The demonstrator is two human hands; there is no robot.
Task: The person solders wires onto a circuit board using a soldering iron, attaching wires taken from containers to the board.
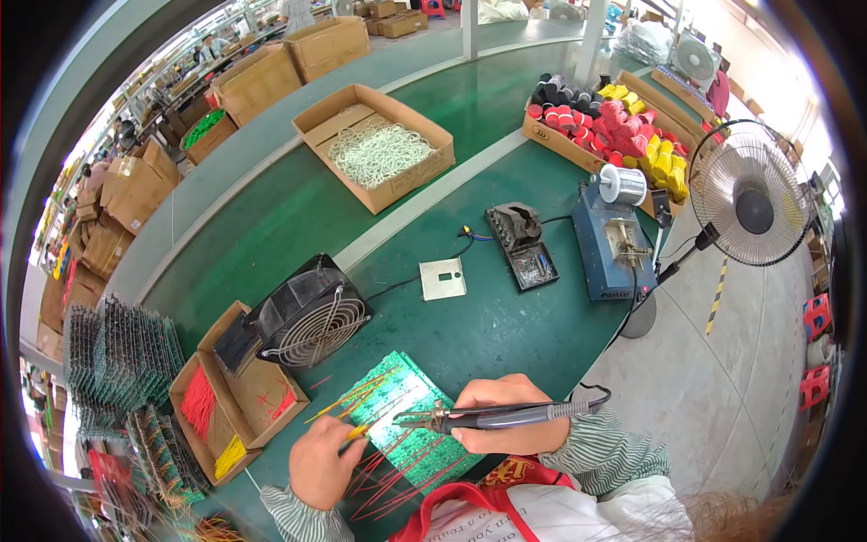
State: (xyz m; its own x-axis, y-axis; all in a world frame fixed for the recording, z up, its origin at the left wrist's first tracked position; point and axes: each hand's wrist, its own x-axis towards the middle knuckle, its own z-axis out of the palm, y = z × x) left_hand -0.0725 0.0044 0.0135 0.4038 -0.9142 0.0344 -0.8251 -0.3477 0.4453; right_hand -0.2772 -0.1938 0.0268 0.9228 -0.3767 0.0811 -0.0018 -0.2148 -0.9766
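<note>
A green circuit board panel [415, 376] lies on the green bench in front of me. Along its left side yellow wires [365, 392] stick out, and long red wires [405, 489] trail off its near side. My left hand [321, 462] is closed at the panel's left edge, pinching a yellow wire [356, 433] between thumb and fingers. Gripped in my right hand [508, 394] is a soldering iron [515, 416] with a grey handle; its metal tip points left, over the panel. Whether the tip touches the board I cannot tell.
Left of the panel are a black fan [312, 316] and a cardboard box [237, 408] of red and yellow wires. Stacked boards [122, 361] stand farther left. Beyond the panel are a white plate [442, 279], a black holder [524, 246] and a blue soldering station [607, 237] with a solder spool [623, 184].
</note>
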